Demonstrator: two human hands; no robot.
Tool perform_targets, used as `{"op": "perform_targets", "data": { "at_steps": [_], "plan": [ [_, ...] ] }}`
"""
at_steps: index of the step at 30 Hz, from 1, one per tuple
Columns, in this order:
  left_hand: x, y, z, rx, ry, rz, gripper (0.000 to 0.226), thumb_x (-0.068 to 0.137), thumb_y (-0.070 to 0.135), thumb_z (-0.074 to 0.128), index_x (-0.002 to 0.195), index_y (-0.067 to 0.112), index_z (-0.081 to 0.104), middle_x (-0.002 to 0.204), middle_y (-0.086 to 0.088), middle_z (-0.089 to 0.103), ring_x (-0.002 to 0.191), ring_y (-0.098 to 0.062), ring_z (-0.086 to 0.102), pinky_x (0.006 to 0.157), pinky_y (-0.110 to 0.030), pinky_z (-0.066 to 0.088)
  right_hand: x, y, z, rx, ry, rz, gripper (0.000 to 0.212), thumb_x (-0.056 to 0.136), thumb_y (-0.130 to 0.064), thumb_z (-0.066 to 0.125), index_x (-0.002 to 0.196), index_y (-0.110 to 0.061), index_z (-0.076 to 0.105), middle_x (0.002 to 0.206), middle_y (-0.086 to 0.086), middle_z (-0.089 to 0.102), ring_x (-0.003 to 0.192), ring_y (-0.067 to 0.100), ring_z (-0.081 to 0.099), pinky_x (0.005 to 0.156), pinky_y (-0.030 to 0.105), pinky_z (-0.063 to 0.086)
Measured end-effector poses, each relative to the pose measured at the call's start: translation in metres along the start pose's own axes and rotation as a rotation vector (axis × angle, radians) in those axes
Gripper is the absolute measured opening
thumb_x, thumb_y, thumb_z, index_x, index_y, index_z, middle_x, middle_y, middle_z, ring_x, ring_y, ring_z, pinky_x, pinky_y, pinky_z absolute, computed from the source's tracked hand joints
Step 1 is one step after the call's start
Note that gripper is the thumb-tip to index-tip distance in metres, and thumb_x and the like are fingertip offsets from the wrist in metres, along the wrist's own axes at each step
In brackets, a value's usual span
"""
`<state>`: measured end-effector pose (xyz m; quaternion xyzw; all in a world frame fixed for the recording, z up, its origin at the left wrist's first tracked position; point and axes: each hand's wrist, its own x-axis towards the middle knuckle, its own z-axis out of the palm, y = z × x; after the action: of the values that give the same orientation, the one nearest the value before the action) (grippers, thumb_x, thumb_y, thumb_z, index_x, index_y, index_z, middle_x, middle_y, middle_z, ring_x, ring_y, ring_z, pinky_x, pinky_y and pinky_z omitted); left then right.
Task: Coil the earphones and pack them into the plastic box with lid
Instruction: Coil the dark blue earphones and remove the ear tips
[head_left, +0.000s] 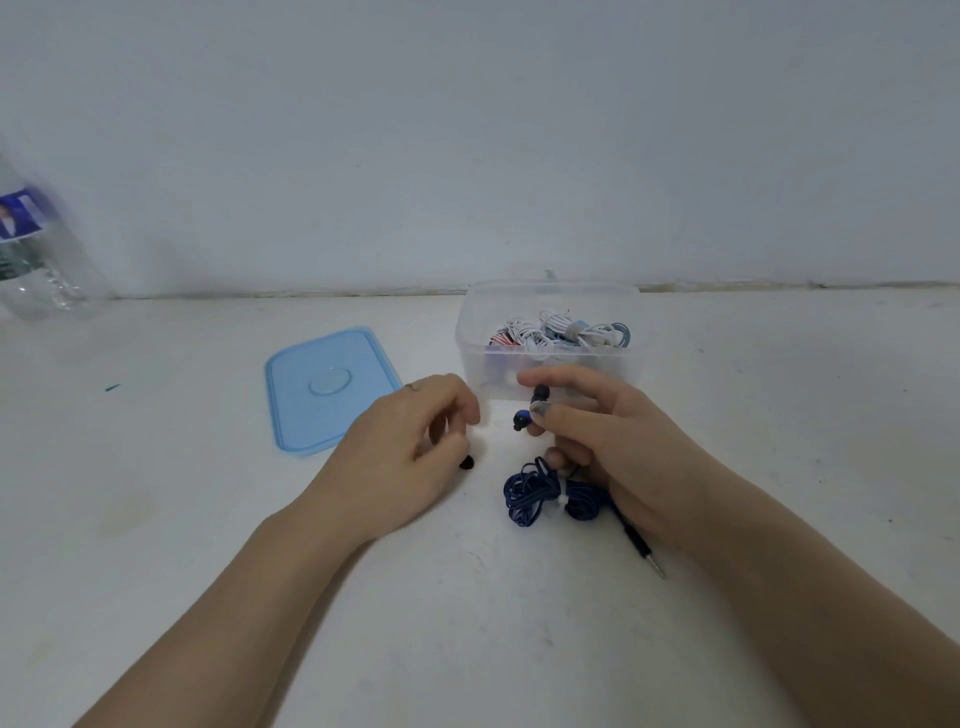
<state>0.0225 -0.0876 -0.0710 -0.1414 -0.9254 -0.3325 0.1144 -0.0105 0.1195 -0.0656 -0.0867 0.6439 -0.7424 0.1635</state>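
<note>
Right hand (597, 431) pinches blue earbuds (530, 410), coiled blue cable (545, 493) trailing beneath onto the white table (467, 623); jack plug (644, 551) points toward the person. Left hand (415, 441) curled on a small black piece (467, 462). Clear plastic box (545, 374) just beyond the right hand, blue lid (327, 384) beside it. Bottle (36, 249) far left, by the wall.

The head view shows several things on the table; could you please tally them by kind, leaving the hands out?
Clear plastic box: 1
Blue lid: 1
Dark blue earphones, bundled outside the box: 1
Small black ear tip: 1
Plastic bottle: 1
Heap of coiled earphones inside the box: 1, separate sets too tangled to count
Total: 6
</note>
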Motion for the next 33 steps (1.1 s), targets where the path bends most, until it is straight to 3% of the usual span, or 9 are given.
{"op": "perform_targets", "data": {
  "at_steps": [3,6,11,17,21,23,25,29,33],
  "plan": [
    [-0.006,-0.006,-0.008,0.079,-0.092,0.029,0.019,0.072,0.038,0.049,0.087,0.031,0.060,0.082,0.011,0.057,0.075,-0.015,0.054,0.066,-0.027,0.043,0.000,-0.001,0.001,0.008,-0.001,-0.004,0.033,0.098,-0.001,0.053,0.113,-0.022,0.073,0.073,0.002,0.057,0.058,0.016,0.033,0.060,0.021,0.049],
    [-0.005,-0.007,-0.005,0.060,-0.092,0.034,0.008,0.076,0.024,0.060,0.082,0.029,0.061,0.079,0.010,0.057,0.073,-0.017,0.054,0.063,-0.027,0.044,0.000,-0.001,0.004,-0.040,0.008,-0.012,0.034,0.099,0.000,0.047,0.109,-0.019,0.073,0.055,-0.011,0.051,0.072,0.028,0.030,0.060,0.020,0.049],
    [-0.004,-0.006,-0.001,0.020,-0.089,0.058,0.016,0.078,0.018,0.065,0.088,0.031,0.065,0.083,0.012,0.060,0.073,-0.017,0.055,0.063,-0.016,0.041,-0.001,-0.002,0.003,-0.073,0.005,0.014,0.024,0.098,0.002,0.047,0.100,-0.004,0.070,0.082,0.008,0.054,0.043,0.009,0.037,0.063,0.026,0.048],
    [-0.002,-0.003,0.002,-0.004,-0.031,0.083,0.022,0.088,0.006,0.069,0.089,0.028,0.066,0.084,0.011,0.061,0.073,-0.017,0.056,0.064,-0.013,0.039,0.000,0.000,0.002,-0.068,0.005,0.014,0.018,0.094,0.004,0.052,0.094,-0.001,0.069,0.069,0.003,0.056,0.043,0.007,0.045,0.064,0.028,0.047],
    [-0.003,0.009,0.008,-0.149,0.004,0.049,0.017,0.093,0.007,0.068,0.093,0.024,0.066,0.088,0.012,0.066,0.080,-0.016,0.061,0.070,-0.022,0.046,0.000,0.002,0.000,-0.076,-0.015,0.006,0.023,0.095,0.006,0.050,0.097,-0.005,0.071,0.074,0.013,0.051,0.049,0.010,0.054,0.066,0.028,0.049],
    [-0.003,0.012,0.012,-0.191,-0.017,0.022,0.014,0.093,0.010,0.068,0.093,0.024,0.067,0.083,0.008,0.068,0.079,-0.016,0.063,0.073,-0.030,0.048,0.001,0.001,0.000,-0.025,-0.012,0.021,0.024,0.095,0.008,0.048,0.099,-0.003,0.069,0.067,0.012,0.051,0.054,0.015,0.057,0.062,0.024,0.051],
    [-0.003,0.014,0.015,-0.231,-0.030,-0.007,0.013,0.093,0.011,0.069,0.094,0.023,0.068,0.081,0.003,0.069,0.079,-0.016,0.064,0.075,-0.031,0.051,0.002,-0.001,-0.002,0.079,-0.009,0.032,0.024,0.094,0.011,0.046,0.100,0.001,0.067,0.062,0.009,0.051,0.053,0.017,0.052,0.060,0.023,0.052],
    [0.000,0.017,0.018,-0.430,-0.041,-0.060,0.014,0.097,0.004,0.063,0.098,0.018,0.064,0.094,-0.001,0.077,0.093,-0.019,0.073,0.089,-0.032,0.055,0.001,-0.003,0.000,0.374,-0.046,0.070,0.025,0.091,0.014,0.044,0.101,0.002,0.064,0.072,0.010,0.052,0.047,0.014,0.045,0.058,0.026,0.053],
    [0.000,0.018,0.020,-0.550,-0.081,-0.062,0.007,0.101,0.001,0.057,0.103,0.008,0.057,0.095,-0.006,0.078,0.097,-0.025,0.074,0.094,-0.038,0.054,-0.001,-0.001,0.006,0.419,-0.078,0.071,0.026,0.090,0.015,0.044,0.098,-0.001,0.063,0.072,0.011,0.049,0.049,0.015,0.044,0.058,0.026,0.053]
  ]
}}
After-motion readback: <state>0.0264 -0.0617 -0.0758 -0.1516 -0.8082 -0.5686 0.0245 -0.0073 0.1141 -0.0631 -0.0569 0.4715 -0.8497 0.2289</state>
